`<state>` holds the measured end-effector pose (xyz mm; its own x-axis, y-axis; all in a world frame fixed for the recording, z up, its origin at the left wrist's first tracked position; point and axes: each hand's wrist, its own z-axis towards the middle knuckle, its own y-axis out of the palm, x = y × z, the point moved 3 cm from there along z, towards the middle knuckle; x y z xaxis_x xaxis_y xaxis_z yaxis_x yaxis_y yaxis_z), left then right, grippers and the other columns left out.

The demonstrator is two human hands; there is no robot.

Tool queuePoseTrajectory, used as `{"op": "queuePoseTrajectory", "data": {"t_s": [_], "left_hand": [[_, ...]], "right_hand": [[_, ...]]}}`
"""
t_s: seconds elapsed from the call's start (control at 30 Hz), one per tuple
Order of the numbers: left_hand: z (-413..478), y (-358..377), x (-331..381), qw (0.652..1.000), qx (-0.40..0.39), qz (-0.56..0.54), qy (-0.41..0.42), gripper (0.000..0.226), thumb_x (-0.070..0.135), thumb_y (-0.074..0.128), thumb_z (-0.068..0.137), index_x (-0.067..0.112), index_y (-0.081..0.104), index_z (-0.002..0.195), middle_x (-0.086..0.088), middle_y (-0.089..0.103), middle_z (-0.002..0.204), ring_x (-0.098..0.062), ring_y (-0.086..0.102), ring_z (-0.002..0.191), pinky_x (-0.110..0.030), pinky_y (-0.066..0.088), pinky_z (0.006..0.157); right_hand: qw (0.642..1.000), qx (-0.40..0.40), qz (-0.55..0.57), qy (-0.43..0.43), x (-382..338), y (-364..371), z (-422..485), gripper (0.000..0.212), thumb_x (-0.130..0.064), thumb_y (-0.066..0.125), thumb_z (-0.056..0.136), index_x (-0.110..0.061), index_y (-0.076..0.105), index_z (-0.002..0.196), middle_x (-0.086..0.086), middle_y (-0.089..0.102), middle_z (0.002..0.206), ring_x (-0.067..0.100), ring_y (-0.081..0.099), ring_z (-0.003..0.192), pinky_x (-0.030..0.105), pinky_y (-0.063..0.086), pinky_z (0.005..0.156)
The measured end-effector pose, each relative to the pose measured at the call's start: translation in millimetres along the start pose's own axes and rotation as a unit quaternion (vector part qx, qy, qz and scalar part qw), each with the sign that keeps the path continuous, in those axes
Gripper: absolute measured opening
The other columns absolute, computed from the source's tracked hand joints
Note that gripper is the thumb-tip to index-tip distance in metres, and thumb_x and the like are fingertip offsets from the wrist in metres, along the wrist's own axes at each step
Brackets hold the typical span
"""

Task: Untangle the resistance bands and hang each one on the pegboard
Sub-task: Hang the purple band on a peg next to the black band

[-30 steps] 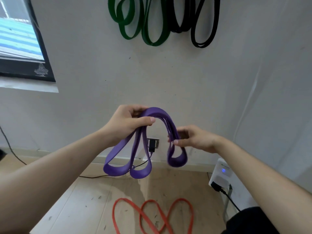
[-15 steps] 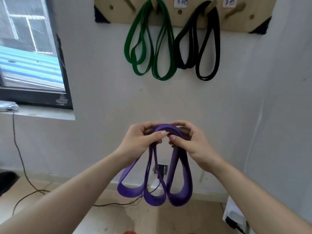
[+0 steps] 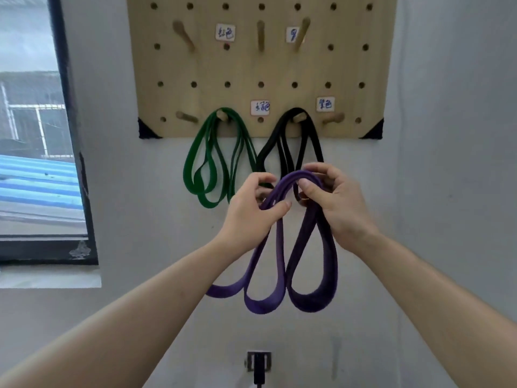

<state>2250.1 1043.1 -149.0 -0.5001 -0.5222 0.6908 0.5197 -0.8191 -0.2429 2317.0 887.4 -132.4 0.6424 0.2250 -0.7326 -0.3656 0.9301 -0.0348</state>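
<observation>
A purple resistance band (image 3: 307, 275) is folded into three hanging loops in front of the wall. My left hand (image 3: 249, 211) pinches its top on the left, and my right hand (image 3: 333, 200) grips the top on the right, close beside it. Above hangs a wooden pegboard (image 3: 260, 68) with several pegs and small handwritten labels. A green band (image 3: 207, 163) hangs from a lower peg (image 3: 222, 115). A black band (image 3: 288, 144) hangs from the peg to its right, its lower loops hidden behind my hands. A bare peg (image 3: 333, 119) sticks out at the lower right.
A dark-framed window (image 3: 42, 135) with a sill fills the left side. A wall socket with a black plug (image 3: 258, 365) sits low on the wall below my hands. Three bare pegs (image 3: 260, 35) stand in the board's upper row, and one more at the lower left.
My hands have come together at the top of the purple band and risen toward the pegboard. My view has tilted up; the red band on the floor has left the picture.
</observation>
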Motion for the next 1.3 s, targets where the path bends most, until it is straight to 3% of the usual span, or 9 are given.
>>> {"op": "queuePoseTrajectory", "data": {"t_s": [0.23,0.43,0.5,0.63,0.77,0.83,0.93,1.1,1.3], "left_hand": [[75,35,47,0.991,0.073,0.085,0.078,0.022,0.028,0.071,0.09,0.026,0.064,0.11,0.017,0.067,0.097,0.001,0.064,0.092,-0.028,0.057,0.081],[126,58,77,0.945,0.123,0.269,0.141,0.022,0.047,0.063,0.088,0.034,0.07,0.105,0.015,0.073,0.092,-0.011,0.067,0.085,-0.036,0.056,0.072],[144,63,84,0.933,0.127,0.302,0.151,0.024,0.049,0.061,0.089,0.033,0.071,0.104,0.012,0.073,0.091,-0.014,0.068,0.082,-0.037,0.057,0.069],[170,73,91,0.918,0.122,0.346,0.152,0.018,0.041,0.061,0.091,0.032,0.073,0.102,0.008,0.074,0.088,-0.019,0.067,0.078,-0.033,0.053,0.064],[184,76,81,0.865,0.116,0.443,0.206,0.016,0.037,0.058,0.092,0.028,0.071,0.094,0.007,0.071,0.08,-0.02,0.064,0.074,-0.033,0.045,0.066],[189,72,68,0.87,0.083,0.424,0.237,0.014,0.038,0.062,0.09,0.03,0.07,0.099,0.01,0.073,0.086,-0.015,0.067,0.082,-0.034,0.048,0.077],[188,65,54,0.897,0.022,0.346,0.274,0.032,0.034,0.07,0.088,0.029,0.065,0.119,0.013,0.075,0.101,-0.008,0.069,0.09,-0.038,0.057,0.082],[185,61,44,0.851,0.016,0.395,0.346,0.047,0.03,0.07,0.09,0.029,0.058,0.135,0.005,0.07,0.101,-0.017,0.063,0.09,-0.043,0.051,0.082],[193,64,50,0.813,0.055,0.491,0.307,0.045,0.044,0.068,0.09,0.041,0.06,0.134,0.011,0.074,0.108,-0.019,0.063,0.1,-0.038,0.039,0.086]], "right_hand": [[0.996,0.077,-0.035,-0.029,-30,-53,70,0.025,-0.015,0.072,0.089,-0.016,0.063,0.112,0.006,0.068,0.109,0.024,0.069,0.099,0.033,0.061,0.079],[0.988,0.115,-0.091,-0.054,-36,-86,127,0.023,-0.02,0.075,0.086,-0.017,0.064,0.106,0.001,0.067,0.104,0.023,0.067,0.095,0.039,0.059,0.085],[0.984,0.128,-0.106,-0.064,-36,-92,142,0.022,-0.022,0.074,0.086,-0.018,0.064,0.105,-0.001,0.067,0.103,0.017,0.066,0.092,0.035,0.058,0.084],[0.973,0.147,-0.155,-0.088,-29,-100,160,0.019,-0.022,0.072,0.088,-0.016,0.064,0.104,-0.004,0.065,0.098,0.004,0.058,0.084,0.013,0.043,0.068],[0.951,0.115,-0.263,-0.119,-9,-105,165,0.019,-0.023,0.072,0.087,-0.016,0.066,0.104,-0.005,0.066,0.097,0.006,0.057,0.085,0.013,0.042,0.072],[0.939,0.093,-0.298,-0.141,2,-105,162,0.024,-0.023,0.07,0.088,-0.017,0.064,0.11,-0.007,0.064,0.103,0.006,0.056,0.09,0.016,0.044,0.077],[0.919,0.075,-0.329,-0.206,11,-104,150,0.041,-0.016,0.068,0.09,-0.021,0.056,0.129,-0.009,0.056,0.118,0.005,0.053,0.098,0.019,0.047,0.085],[0.89,0.034,-0.365,-0.272,30,-102,144,0.064,-0.004,0.069,0.087,-0.024,0.046,0.144,-0.002,0.052,0.133,0.012,0.055,0.116,0.028,0.051,0.098],[0.91,0.035,-0.33,-0.249,35,-102,158,0.066,-0.006,0.075,0.083,-0.025,0.051,0.141,-0.005,0.057,0.128,0.005,0.055,0.103,0.023,0.053,0.091]]}}
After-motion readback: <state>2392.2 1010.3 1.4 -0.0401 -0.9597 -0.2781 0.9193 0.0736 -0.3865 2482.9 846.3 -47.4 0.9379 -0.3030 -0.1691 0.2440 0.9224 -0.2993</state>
